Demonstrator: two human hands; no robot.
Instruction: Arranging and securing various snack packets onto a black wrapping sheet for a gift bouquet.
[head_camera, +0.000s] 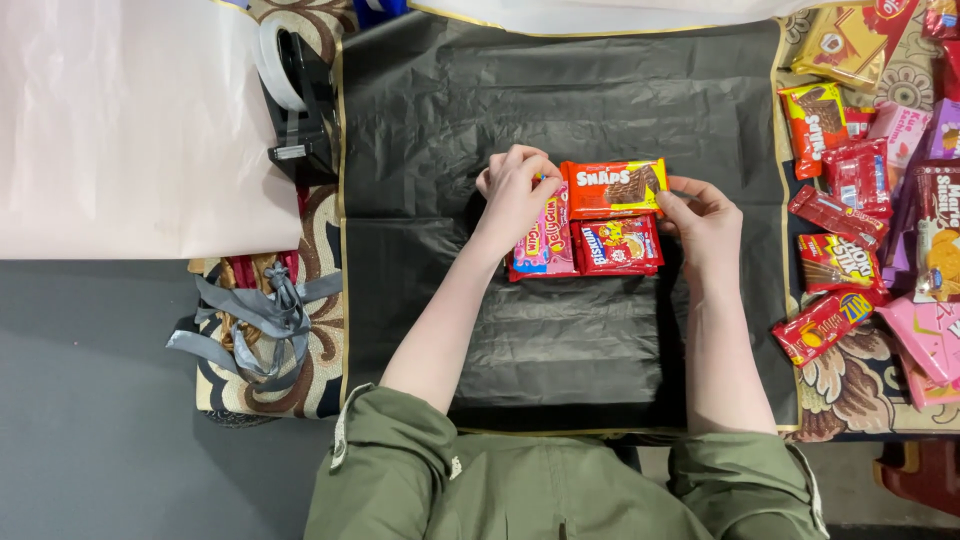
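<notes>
An orange-red snack packet (613, 187) lies across the top of a small cluster in the middle of a black sheet of wrapping paper (560, 110). My left hand (513, 193) pinches its left end and my right hand (703, 218) holds its right end. Below it lie a pink packet (545, 245) and a red packet (617, 245), side by side and touching.
A heap of red, pink and yellow snack packets (865, 180) covers the right side. A black tape dispenser (298, 95) stands at the upper left beside a pale pink paper sheet (130, 120). Grey ribbon (262, 320) lies on the patterned cloth (320, 230) at left.
</notes>
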